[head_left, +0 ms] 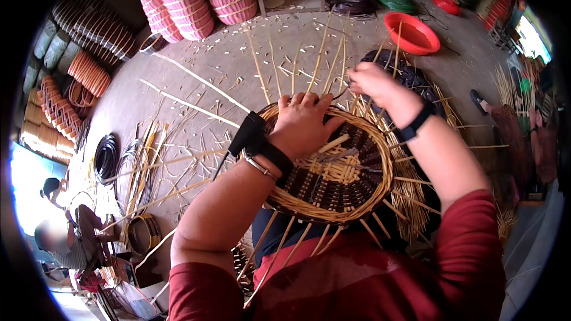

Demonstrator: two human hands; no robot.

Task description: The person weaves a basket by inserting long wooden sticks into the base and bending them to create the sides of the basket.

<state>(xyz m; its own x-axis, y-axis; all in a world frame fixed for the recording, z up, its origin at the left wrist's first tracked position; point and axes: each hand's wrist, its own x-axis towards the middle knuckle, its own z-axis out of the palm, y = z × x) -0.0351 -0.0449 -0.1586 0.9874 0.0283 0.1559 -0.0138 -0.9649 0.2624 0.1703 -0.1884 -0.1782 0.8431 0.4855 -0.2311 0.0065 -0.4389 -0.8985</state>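
An oval woven basket (383,184) with a dark brown and tan base rests across my lap, pale stakes radiating from its edge. My left hand (306,122) grips its far rim, fingers over the edge and thumb toward the inside. A black band with a dark box-shaped device is on that wrist, beside a bracelet. Beyond the rim at the right, my right hand (375,83) is closed in a pinch among the upright stakes. A thin dark weaving strand (341,93) runs from its fingers to the rim; the fingertips are partly hidden.
Cane scraps litter the floor (226,53). A red basin (410,34) stands ahead right, near green coils (395,0). Pink basket stacks (178,0) stand at the back. Loose canes (146,160) and a black coil (107,157) lie left, where another person (74,226) sits.
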